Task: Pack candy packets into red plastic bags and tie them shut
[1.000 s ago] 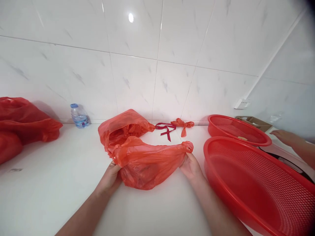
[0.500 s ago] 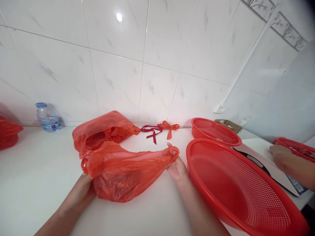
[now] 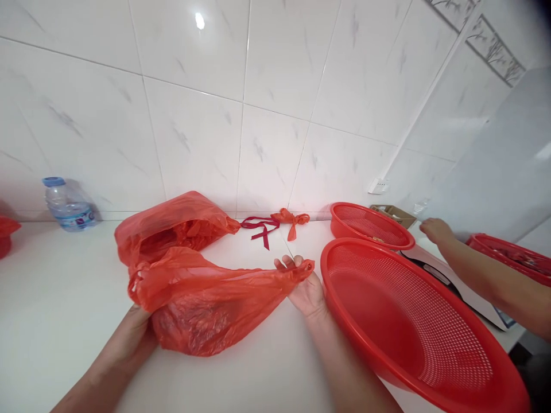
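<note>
A thin red plastic bag point(image 3: 206, 310) is stretched sideways between my hands, low over the white table. My left hand point(image 3: 140, 321) grips its gathered left end from below, with the fingers mostly hidden by the plastic. At the other end, my right hand point(image 3: 303, 287) holds the bag's pulled-out corner near the thumb, its other fingers curling up behind. Something darker shows dimly through the film, too vague to name. Just behind lies a second red plastic bag point(image 3: 181, 221) with a gaping side and crumpled plastic within.
A large red plastic colander point(image 3: 387, 310) stands right of my right arm, a smaller red colander point(image 3: 365, 223) behind it. Dark red ribbon point(image 3: 260, 223) and a knotted red plastic scrap point(image 3: 293, 218) lie by the wall. A water bottle point(image 3: 71, 209) stands left. A co-worker's arm point(image 3: 486, 278) reaches in at right.
My right hand's fingers have shifted around the bag's corner, which now looks narrower and more drawn out. The co-worker's hand has moved left and away, toward the cardboard box. The view has turned slightly right.
</note>
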`<state>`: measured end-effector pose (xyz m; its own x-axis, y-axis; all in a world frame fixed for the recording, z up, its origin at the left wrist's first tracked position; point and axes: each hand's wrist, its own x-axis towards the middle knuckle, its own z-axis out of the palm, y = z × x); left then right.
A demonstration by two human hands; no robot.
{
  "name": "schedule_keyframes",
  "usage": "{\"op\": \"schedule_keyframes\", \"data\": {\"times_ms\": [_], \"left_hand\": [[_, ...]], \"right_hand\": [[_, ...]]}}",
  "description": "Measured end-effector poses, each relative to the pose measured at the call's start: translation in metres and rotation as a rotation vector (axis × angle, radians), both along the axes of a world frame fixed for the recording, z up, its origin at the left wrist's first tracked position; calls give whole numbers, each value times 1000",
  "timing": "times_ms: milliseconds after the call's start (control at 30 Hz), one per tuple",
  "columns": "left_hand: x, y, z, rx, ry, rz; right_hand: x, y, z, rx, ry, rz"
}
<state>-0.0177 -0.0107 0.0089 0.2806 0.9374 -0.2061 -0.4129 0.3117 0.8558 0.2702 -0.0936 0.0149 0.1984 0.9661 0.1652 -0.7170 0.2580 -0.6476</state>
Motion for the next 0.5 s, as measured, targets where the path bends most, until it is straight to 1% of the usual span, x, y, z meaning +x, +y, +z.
{"op": "schedule_keyframes", "data": {"times_ms": [100, 167, 267, 367, 433, 500], "left_hand": [[-4, 5, -4, -4, -15, 36], [-7, 8, -7, -8, -30, 52], [-8, 10, -10, -10, -44, 45], [-8, 10, -11, -12, -47, 47], [-7, 11, -11, -13, -55, 57], [-7, 12, -11, -19, -57, 65]], "right_hand": [[0, 1, 0, -12, 85, -27], [-1, 2, 0, -2, 108, -11], [-4, 2, 2, -11, 110, 23], [-6, 4, 3, -37, 96, 24], [-6, 5, 3, -45, 66, 2], [-5, 6, 3, -63, 50, -49]]}}
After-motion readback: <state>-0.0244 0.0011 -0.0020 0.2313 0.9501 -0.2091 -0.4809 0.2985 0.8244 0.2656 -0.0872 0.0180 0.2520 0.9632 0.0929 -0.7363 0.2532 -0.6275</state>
